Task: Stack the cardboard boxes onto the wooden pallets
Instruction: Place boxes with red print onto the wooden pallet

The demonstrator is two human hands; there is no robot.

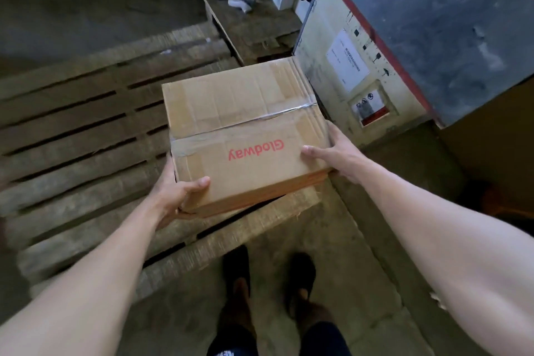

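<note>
The box (242,130) is taped corrugated cardboard with a creased top. It looks stiff at the edges but soft in the middle of its panels, and probably of moderate weight, since it takes two hands. Opposite lower edges or corners look like the safest places to hold it, and the slick tape is best avoided. It sits low over the near right corner of the pallet (72,130), just beside a tall pale crate (346,66); I cannot tell whether it touches the slats. The left hand (173,193) cups the near left corner, thumb on top and fingers underneath. The right hand (338,153) clasps the right side with its thumb over the top edge. Both grips hold the box, with the arms stretched forward and down.
</note>
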